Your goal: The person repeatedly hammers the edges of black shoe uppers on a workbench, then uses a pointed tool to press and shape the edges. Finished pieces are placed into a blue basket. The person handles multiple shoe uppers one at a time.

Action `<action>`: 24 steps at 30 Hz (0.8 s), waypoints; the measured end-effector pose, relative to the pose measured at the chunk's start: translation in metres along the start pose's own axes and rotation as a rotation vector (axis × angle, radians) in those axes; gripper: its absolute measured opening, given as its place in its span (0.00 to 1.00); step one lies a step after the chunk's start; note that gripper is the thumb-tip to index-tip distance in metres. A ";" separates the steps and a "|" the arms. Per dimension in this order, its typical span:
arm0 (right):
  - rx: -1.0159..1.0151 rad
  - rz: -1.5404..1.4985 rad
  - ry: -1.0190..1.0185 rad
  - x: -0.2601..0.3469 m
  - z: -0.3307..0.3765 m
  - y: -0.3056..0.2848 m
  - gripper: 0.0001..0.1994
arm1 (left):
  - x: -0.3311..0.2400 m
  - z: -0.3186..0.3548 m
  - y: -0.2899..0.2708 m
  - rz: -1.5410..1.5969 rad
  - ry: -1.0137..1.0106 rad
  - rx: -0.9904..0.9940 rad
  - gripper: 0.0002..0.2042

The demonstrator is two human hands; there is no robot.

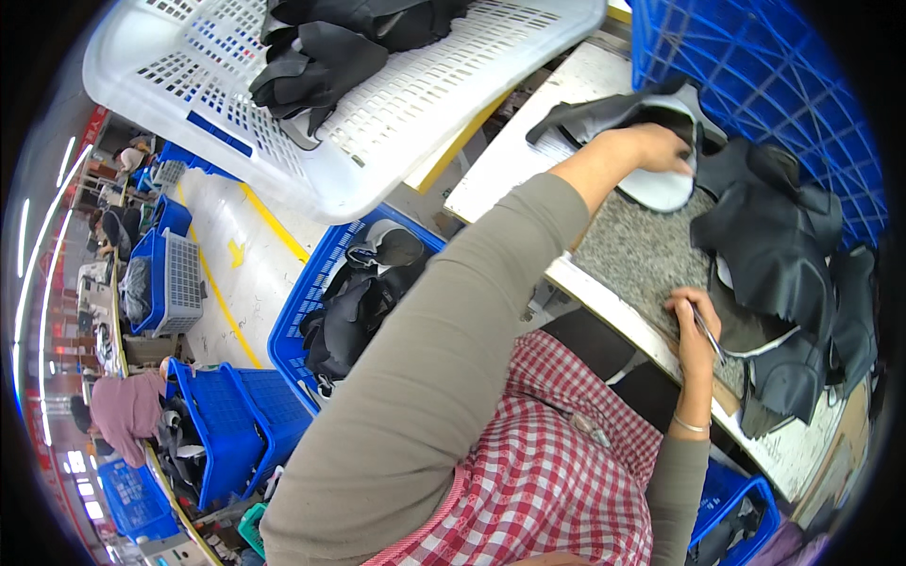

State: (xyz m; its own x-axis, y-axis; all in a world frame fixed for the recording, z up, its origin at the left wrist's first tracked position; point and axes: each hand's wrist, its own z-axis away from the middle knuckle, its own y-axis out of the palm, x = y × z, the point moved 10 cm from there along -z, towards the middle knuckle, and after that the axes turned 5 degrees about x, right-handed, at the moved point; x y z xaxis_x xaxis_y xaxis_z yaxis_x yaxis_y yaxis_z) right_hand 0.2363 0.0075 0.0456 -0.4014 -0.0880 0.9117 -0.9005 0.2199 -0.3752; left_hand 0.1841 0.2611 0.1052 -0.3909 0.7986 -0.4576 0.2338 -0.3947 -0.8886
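Touching white piece [665, 191], gray mat [623, 250], striped floor [274, 292]

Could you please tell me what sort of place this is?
Probably a footwear factory or similar workshop: black pieces lie on the worktable, a blue crate holds more, and yellow lines mark the floor.

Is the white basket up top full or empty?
Neither, as far as visible: black pieces lie in the white basket, but bare slotted bottom shows.
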 end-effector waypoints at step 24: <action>-0.020 0.065 0.030 0.003 -0.001 -0.004 0.11 | 0.160 0.327 -0.313 -1.083 -0.418 -0.725 0.04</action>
State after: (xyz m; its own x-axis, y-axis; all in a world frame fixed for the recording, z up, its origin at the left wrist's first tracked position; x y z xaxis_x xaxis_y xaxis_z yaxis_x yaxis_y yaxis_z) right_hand 0.2384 0.0073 0.0498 -0.4534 -0.0434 0.8903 -0.8691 0.2433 -0.4307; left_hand -0.2430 0.3638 0.2999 -0.8818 0.3061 0.3589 0.0007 0.7617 -0.6479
